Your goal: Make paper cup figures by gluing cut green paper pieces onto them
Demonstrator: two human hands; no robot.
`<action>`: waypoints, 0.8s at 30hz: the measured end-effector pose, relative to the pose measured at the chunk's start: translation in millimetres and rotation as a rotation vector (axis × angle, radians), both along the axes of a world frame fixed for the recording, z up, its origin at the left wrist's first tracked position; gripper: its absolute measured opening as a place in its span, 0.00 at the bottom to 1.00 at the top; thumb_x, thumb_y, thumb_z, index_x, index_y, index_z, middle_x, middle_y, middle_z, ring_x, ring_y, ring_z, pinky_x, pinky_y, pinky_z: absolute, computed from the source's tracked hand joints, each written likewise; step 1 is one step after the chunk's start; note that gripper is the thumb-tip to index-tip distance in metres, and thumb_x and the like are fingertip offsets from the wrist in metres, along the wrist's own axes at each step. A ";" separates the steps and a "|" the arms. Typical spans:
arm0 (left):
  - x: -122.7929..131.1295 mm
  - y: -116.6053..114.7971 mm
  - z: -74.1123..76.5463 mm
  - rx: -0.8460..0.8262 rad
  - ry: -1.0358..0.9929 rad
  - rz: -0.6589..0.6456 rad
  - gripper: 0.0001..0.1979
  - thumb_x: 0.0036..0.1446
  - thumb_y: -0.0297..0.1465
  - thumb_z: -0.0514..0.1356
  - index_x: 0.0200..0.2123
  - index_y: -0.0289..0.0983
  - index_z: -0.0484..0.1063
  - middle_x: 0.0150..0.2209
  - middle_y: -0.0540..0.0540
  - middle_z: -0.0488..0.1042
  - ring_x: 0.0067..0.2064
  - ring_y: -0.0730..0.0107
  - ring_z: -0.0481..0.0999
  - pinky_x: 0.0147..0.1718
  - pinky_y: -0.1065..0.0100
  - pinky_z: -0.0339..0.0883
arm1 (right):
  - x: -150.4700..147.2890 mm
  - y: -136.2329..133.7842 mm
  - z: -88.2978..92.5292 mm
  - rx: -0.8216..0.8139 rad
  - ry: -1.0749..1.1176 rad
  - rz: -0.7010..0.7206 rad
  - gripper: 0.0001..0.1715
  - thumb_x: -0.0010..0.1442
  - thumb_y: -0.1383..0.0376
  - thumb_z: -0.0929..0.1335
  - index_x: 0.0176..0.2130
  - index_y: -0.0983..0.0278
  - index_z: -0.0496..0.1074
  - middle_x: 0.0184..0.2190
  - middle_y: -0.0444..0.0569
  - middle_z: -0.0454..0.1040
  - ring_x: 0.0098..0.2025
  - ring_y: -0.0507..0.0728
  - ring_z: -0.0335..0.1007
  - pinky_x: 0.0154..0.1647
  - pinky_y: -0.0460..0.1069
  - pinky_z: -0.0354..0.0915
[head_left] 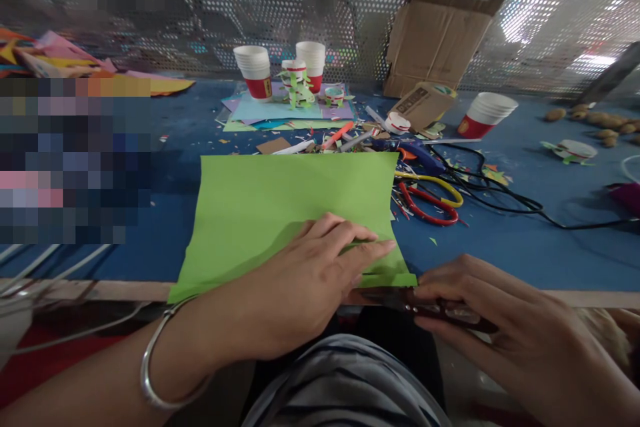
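Observation:
A sheet of light green paper (280, 207) lies at the table's front edge, with a narrow folded strip along its near side. My left hand (330, 260) rests flat on the paper's lower right, fingers spread towards the right. At the paper's near right corner, my right hand (500, 320) is closed around a dark brown handle with small rivets. It looks like a knife (435, 310); its dark blade points left along the folded edge and is partly hidden by my left hand.
Red- and yellow-handled scissors (433, 203) lie right of the paper, near a blue glue gun (423, 155) and its black cord. Behind are paper scraps, stacked paper cups (253, 70), a small paper figure (297, 83) and a cardboard box (440, 33). Coloured papers (160, 83) lie back left.

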State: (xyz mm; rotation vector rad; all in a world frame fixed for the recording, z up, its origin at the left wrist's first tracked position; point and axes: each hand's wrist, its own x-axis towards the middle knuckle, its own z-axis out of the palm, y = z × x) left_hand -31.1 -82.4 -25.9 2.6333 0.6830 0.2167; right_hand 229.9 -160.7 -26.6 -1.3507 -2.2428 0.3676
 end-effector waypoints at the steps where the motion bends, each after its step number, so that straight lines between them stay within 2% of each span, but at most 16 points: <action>1: 0.0 0.2 0.0 -0.001 0.003 -0.003 0.29 0.70 0.24 0.52 0.71 0.43 0.55 0.65 0.44 0.64 0.60 0.57 0.61 0.63 0.54 0.57 | -1.2 0.2 0.2 0.007 -0.004 0.007 0.04 0.67 0.62 0.70 0.41 0.56 0.78 0.37 0.47 0.83 0.38 0.55 0.82 0.36 0.46 0.76; 5: 0.2 0.4 -0.4 0.023 0.001 -0.002 0.27 0.71 0.25 0.50 0.71 0.42 0.55 0.65 0.44 0.65 0.61 0.58 0.61 0.64 0.55 0.57 | -3.9 0.2 0.0 0.067 -0.012 0.023 0.03 0.67 0.63 0.70 0.41 0.57 0.77 0.36 0.46 0.82 0.37 0.55 0.82 0.37 0.46 0.76; 11: 0.2 -0.5 -1.6 0.050 0.005 0.001 0.28 0.70 0.25 0.52 0.71 0.42 0.56 0.65 0.45 0.65 0.60 0.58 0.62 0.63 0.55 0.58 | 3.9 -7.4 -6.4 0.041 -0.055 -0.006 0.09 0.69 0.60 0.69 0.49 0.53 0.75 0.43 0.44 0.82 0.40 0.55 0.83 0.42 0.46 0.78; 14: -0.1 -0.9 -2.8 0.043 -0.009 0.006 0.24 0.71 0.27 0.51 0.68 0.43 0.60 0.65 0.45 0.65 0.61 0.58 0.61 0.63 0.55 0.58 | 6.6 -11.6 -8.2 0.058 -0.080 -0.013 0.10 0.70 0.60 0.67 0.51 0.52 0.74 0.44 0.43 0.82 0.40 0.53 0.82 0.44 0.44 0.77; 20: 1.4 -1.7 -2.9 0.075 -0.013 -0.005 0.19 0.73 0.27 0.50 0.63 0.39 0.65 0.65 0.44 0.67 0.63 0.57 0.63 0.66 0.52 0.55 | 7.6 -15.7 -10.8 0.067 -0.129 0.010 0.13 0.71 0.61 0.66 0.54 0.54 0.72 0.47 0.44 0.81 0.46 0.54 0.81 0.50 0.46 0.76; 24: -7.1 -2.3 1.5 0.026 -0.041 -0.011 0.18 0.73 0.26 0.49 0.62 0.36 0.64 0.65 0.42 0.69 0.66 0.63 0.65 0.68 0.59 0.58 | 12.2 -14.7 -15.3 0.078 -0.175 0.042 0.16 0.72 0.61 0.66 0.57 0.54 0.72 0.48 0.45 0.81 0.46 0.54 0.81 0.49 0.46 0.77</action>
